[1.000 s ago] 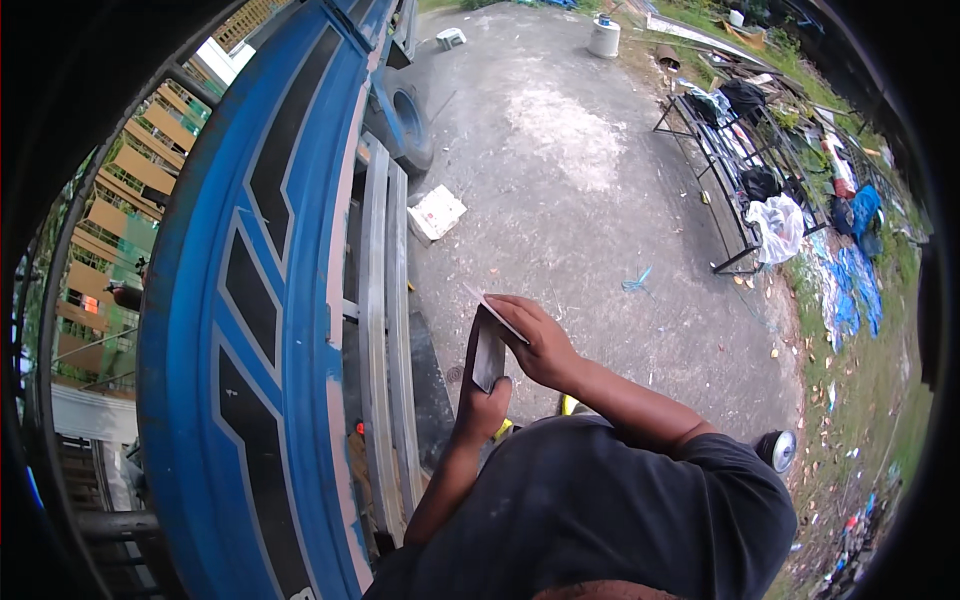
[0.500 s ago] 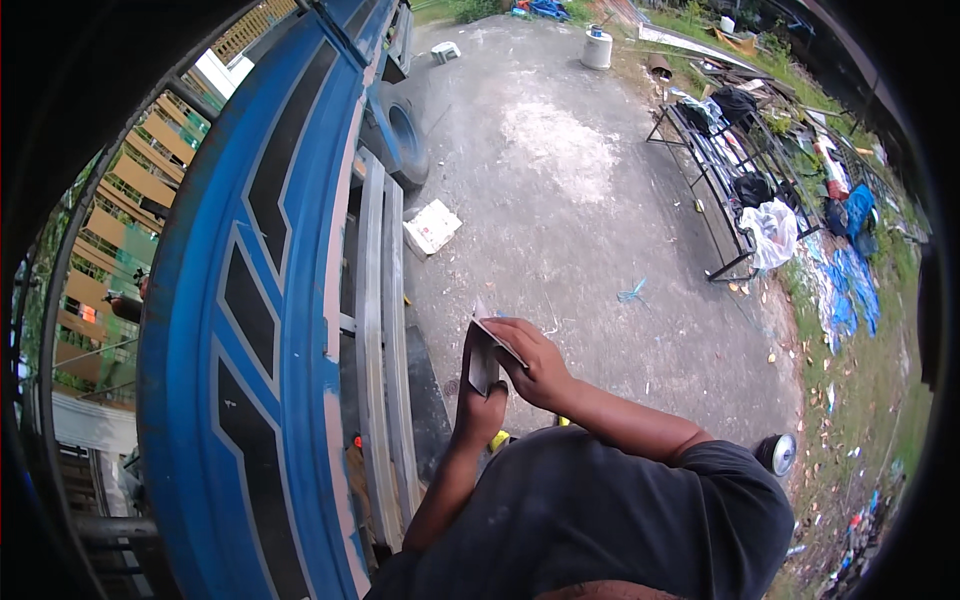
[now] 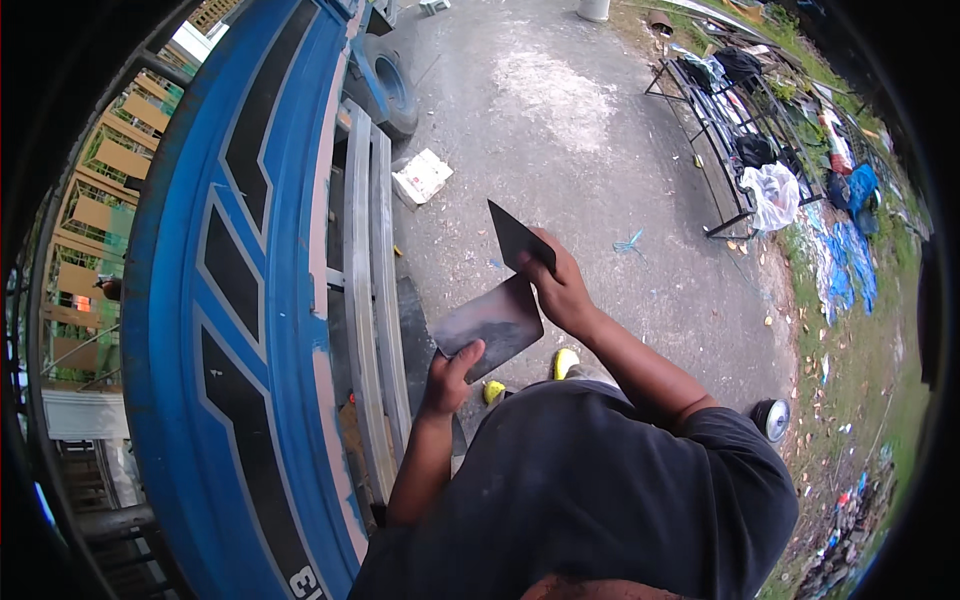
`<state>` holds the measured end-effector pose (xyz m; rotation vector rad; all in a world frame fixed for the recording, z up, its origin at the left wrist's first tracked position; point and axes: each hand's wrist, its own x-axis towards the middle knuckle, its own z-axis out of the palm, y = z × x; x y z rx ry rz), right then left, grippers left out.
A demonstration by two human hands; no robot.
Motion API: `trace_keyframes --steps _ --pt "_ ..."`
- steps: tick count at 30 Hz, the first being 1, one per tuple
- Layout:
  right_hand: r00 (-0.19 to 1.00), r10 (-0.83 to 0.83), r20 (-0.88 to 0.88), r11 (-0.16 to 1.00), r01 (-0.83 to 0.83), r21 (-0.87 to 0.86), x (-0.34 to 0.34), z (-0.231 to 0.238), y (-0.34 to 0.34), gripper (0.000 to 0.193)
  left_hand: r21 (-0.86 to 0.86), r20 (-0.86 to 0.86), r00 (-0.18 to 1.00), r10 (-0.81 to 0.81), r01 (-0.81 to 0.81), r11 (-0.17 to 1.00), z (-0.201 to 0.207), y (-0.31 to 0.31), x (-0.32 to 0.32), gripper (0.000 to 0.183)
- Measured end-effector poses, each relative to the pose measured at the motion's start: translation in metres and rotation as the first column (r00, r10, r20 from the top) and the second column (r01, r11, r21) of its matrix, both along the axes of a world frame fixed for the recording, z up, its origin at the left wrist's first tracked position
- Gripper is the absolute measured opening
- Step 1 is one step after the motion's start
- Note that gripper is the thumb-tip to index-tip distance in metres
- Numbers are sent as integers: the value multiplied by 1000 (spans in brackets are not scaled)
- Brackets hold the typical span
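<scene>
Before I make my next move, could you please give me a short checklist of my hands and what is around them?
1. Left hand secure on the wide flat plate, thumb on its upper face: ok.
2. Right hand secure on the dark flat blade: ok.
3. Blade separated from the plate: cannot tell; their near edges almost meet in this view.
4. Plate's face clean: cannot tell; the dark patch could be residue or sheen.
5. Hands clear of the blue side panel and metal rails: ok, both are to the right of them.
6. Hands gloved: not ok, both are bare.
</scene>
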<state>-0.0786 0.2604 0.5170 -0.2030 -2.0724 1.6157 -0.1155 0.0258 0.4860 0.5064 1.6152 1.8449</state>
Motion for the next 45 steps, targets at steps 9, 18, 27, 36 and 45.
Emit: trace_keyframes --steps 9,18,27,36,45 --pt "928 269 -260 913 -159 376 53 10 -12 55 302 466 883 63 -225 926 35 5 -30 48" --pt "941 247 -230 955 -196 221 28 12 4 38 338 426 904 -24 -135 931 33 2 -29 38" --pt "948 281 -148 949 -297 -103 45 1 -57 39 44 -193 904 381 -380 924 -7 42 -4 48" --pt "779 621 -87 637 -437 636 48 53 -47 71 -153 -345 928 -144 96 984 -56 18 -14 50" --pt "840 519 -156 696 -310 648 47 43 -52 56 -222 -446 895 19 -131 966 -61 7 -1 32"
